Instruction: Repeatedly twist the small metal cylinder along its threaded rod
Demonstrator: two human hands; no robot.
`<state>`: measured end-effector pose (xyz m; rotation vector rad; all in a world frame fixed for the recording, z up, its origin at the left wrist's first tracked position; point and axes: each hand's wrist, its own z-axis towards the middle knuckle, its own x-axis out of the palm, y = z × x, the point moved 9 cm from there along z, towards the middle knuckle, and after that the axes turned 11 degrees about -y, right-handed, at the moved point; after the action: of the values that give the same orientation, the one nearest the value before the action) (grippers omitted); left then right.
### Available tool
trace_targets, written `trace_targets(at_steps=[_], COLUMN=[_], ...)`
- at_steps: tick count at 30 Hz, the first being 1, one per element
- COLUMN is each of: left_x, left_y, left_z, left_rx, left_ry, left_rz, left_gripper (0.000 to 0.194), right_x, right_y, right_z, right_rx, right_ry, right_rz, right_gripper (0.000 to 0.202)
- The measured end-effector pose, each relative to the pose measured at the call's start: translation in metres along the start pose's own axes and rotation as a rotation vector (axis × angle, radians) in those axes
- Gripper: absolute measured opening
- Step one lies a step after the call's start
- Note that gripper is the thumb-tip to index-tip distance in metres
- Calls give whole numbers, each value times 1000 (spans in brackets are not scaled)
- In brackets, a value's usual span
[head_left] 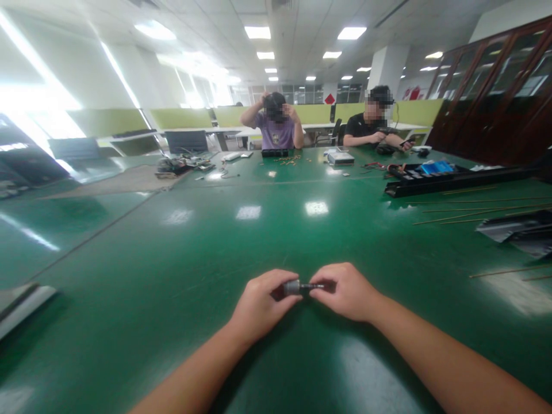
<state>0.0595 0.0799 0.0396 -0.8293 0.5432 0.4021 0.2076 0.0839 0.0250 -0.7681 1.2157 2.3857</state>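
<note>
Just above the green table [207, 241], a small grey cylindrical part [292, 287] with a thin dark shaft [311, 286] lies level between my two hands. My left hand [264, 299] is closed around the grey cylinder, thumb and fingers on either side of it. The right end of the shaft sits in the pinch of my right hand [345, 292]. My fingers hide parts of both ends, and the fine details are blurred.
Black trays with a blue item [436, 167] and thin rods [457, 218] lie at the right. Electronic parts [183, 164] and a white box [340, 157] are at the far side, where two people sit. A grey-white object [26, 310] lies at the left edge.
</note>
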Motion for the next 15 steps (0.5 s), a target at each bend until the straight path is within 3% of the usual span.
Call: trace_targets(at_steps=[15], left_x=[0], left_y=[7], left_z=[0], left_rx=[-18], left_ry=[-8], left_rz=[18], left_gripper=[27], right_x=[-3], right_y=[-2], right_z=[1], right_rx=[15], right_ry=[-8], right_rz=[-23], right_gripper=[7])
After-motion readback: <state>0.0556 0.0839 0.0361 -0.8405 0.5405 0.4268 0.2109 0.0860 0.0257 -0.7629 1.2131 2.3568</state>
